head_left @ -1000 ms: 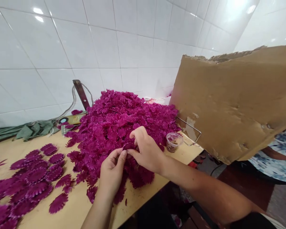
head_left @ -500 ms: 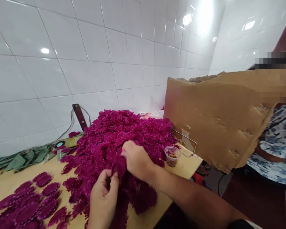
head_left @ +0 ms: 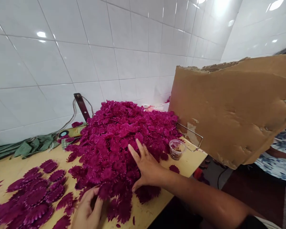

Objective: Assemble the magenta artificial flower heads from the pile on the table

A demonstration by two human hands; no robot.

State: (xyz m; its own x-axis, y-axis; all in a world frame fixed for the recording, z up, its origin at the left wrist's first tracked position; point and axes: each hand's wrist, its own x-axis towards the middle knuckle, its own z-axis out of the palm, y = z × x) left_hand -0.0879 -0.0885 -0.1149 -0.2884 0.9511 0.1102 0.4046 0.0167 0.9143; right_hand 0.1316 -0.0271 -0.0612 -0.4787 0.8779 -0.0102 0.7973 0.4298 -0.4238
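Note:
A tall heap of magenta fabric flower pieces [head_left: 124,130] with jagged, petal-like edges covers the middle of the table. My right hand [head_left: 147,165] lies over the front right of the heap, fingers spread, with no piece seen in its grasp. Low at the front, my left hand [head_left: 89,203] pinches a magenta flower piece [head_left: 105,190] between thumb and fingers. To the left, stacks of rounder magenta flower pieces [head_left: 35,196] lie on the tabletop, apart from the heap.
A clear plastic cup [head_left: 177,149] with small bits inside stands right of the heap, beside a bent wire frame [head_left: 192,138]. A big cardboard sheet [head_left: 224,108] rises on the right, with a person's patterned top [head_left: 278,162] behind it. Green cloth [head_left: 30,144] lies along the tiled wall.
My right hand has left my left hand and opened over the heap. My left hand has moved down and left with a flower piece. The view has shifted slightly.

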